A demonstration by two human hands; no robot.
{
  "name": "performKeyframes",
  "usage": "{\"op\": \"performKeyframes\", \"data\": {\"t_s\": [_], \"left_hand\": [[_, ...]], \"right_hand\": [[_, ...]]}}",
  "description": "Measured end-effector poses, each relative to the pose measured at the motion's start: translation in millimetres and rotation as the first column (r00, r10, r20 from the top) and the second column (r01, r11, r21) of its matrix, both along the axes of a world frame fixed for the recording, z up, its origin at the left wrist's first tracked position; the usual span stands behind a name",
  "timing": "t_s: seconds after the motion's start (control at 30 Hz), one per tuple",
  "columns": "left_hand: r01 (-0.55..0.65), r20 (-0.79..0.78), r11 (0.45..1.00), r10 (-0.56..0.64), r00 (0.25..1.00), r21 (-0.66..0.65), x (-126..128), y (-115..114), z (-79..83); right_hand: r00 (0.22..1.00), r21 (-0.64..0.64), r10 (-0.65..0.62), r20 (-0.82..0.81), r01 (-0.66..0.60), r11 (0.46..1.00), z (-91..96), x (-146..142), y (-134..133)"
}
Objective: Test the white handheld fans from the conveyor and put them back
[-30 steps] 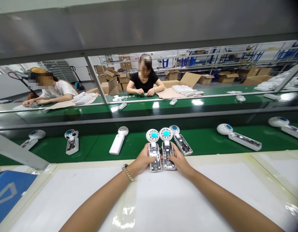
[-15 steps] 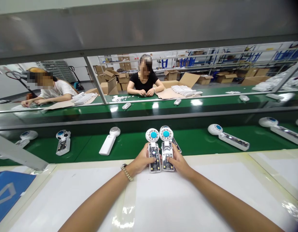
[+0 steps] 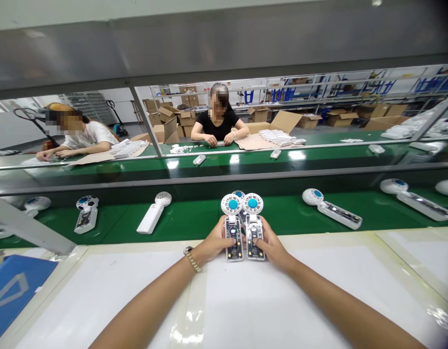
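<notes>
Here, two small fans are held side by side over the far edge of the counter [image 3: 136,246], round heads up, with circuit boards showing in their handles. The left hand [image 3: 212,244] grips one, the left fan [image 3: 233,227], thumb on its handle; the right hand [image 3: 276,248] grips the other, the right fan [image 3: 254,227], in the same way. A third fan [image 3: 239,194] shows partly behind them, on the green belt [image 3: 194,223] along that far edge.

Left of the hands, two fans lie in full view on this belt: a white fan [image 3: 153,213] and a black-and-white patterned fan [image 3: 86,213]. Farther left, a metal post [image 3: 35,230] partly hides more, too covered to count. To the right lie two whole fans [image 3: 332,208] and one cut off by the view. One blue board [image 3: 20,291] sits at the counter's left end. Beyond, two co-workers [image 3: 220,125] sit with bent arms.
</notes>
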State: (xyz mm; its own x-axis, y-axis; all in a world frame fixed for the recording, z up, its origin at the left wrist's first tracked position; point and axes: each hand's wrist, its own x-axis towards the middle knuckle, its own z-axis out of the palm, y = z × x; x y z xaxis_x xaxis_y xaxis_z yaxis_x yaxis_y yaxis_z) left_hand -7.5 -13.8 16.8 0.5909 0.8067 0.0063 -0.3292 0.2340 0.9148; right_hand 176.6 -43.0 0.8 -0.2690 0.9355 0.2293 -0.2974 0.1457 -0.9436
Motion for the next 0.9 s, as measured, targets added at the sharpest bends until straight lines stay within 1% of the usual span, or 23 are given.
{"op": "performKeyframes", "data": {"t_s": [0.07, 0.13, 0.23, 0.3, 0.37, 0.47, 0.53, 0.6, 0.63, 0.67, 0.7, 0.73, 0.77, 0.8, 0.83, 0.87, 0.9], "left_hand": [[-0.01, 0.007, 1.0, 0.01, 1.0, 0.014, 0.2, -0.6, 0.0], [-0.019, 0.016, 0.999, 0.019, 1.0, 0.025, 1.3, -1.8, 0.9], [-0.048, 0.029, 0.999, 0.048, 0.998, -0.008, 3.1, -2.6, 3.3], [-0.099, 0.008, 0.991, 0.1, 0.995, -0.088, 2.7, -0.4, 5.0], [-0.176, -0.031, 0.965, 0.174, 0.984, -0.193, -0.6, 4.8, 7.3], [-0.31, -0.04, 0.896, 0.315, 0.948, -0.318, -11.9, 17.7, 12.8], [-0.387, -0.036, 0.852, 0.401, 0.915, -0.352, -22.8, 28.6, 16.2], [-0.461, -0.079, 0.824, 0.462, 0.883, -0.331, -34.8, 40.6, 16.9], [-0.514, -0.127, 0.807, 0.5, 0.857, -0.291, -41.0, 46.7, 15.8], [-0.585, -0.2, 0.782, 0.551, 0.81, -0.215, -47.1, 52.7, 13.8], [-0.66, -0.282, 0.743, 0.614, 0.737, -0.108, -53.0, 58.3, 11.1], [-0.719, -0.354, 0.695, 0.676, 0.647, 0.015, -58.7, 63.4, 8.1], [-0.755, -0.406, 0.641, 0.731, 0.548, 0.134, -63.8, 67.7, 5.2], [-0.773, -0.44, 0.589, 0.774, 0.456, 0.234, -68.3, 70.9, 2.7], [-0.781, -0.456, 0.545, 0.804, 0.382, 0.306, -71.9, 72.9, 0.9], [-0.785, -0.462, 0.509, 0.824, 0.327, 0.352, -74.4, 73.5, 0.0], [-0.792, -0.46, 0.477, 0.841, 0.285, 0.38, -75.4, 72.8, 0.0]], "right_hand": [[1.0, 0.005, 0.001, -0.012, -0.001, 1.0, 0.2, -0.5, -0.4], [0.999, -0.034, 0.002, -0.044, -0.004, 0.999, -0.3, -0.8, -0.8], [0.991, -0.195, -0.013, -0.135, -0.014, 0.981, 0.5, 0.2, -0.4], [0.981, -0.319, -0.026, -0.191, -0.037, 0.947, 3.9, 2.8, 1.2], [0.973, -0.413, -0.018, -0.232, -0.082, 0.907, 9.5, 7.1, 4.0], [0.957, -0.499, 0.038, -0.289, -0.184, 0.847, 18.5, 15.9, 9.7], [0.947, -0.521, 0.058, -0.315, -0.224, 0.824, 22.2, 22.0, 14.8], [0.953, -0.524, 0.053, -0.298, -0.209, 0.826, 22.8, 27.6, 22.2], [0.963, -0.516, 0.044, -0.265, -0.18, 0.838, 21.9, 30.1, 27.3], [0.976, -0.497, 0.025, -0.218, -0.133, 0.858, 20.3, 32.4, 33.3], [0.988, -0.468, -0.006, -0.155, -0.068, 0.881, 17.9, 34.6, 40.3], [0.996, -0.428, -0.054, -0.072, 0.018, 0.904, 14.8, 36.5, 48.0], [0.991, -0.366, -0.125, 0.039, 0.13, 0.921, 11.2, 38.1, 56.1], [0.964, -0.281, -0.214, 0.161, 0.252, 0.926, 7.2, 39.3, 64.3], [0.912, -0.184, -0.305, 0.275, 0.361, 0.914, 2.9, 40.0, 72.0], [0.846, -0.088, -0.386, 0.368, 0.445, 0.891, -1.5, 40.2, 78.9], [0.783, -0.007, -0.449, 0.431, 0.501, 0.866, -5.7, 39.7, 84.5]]}}
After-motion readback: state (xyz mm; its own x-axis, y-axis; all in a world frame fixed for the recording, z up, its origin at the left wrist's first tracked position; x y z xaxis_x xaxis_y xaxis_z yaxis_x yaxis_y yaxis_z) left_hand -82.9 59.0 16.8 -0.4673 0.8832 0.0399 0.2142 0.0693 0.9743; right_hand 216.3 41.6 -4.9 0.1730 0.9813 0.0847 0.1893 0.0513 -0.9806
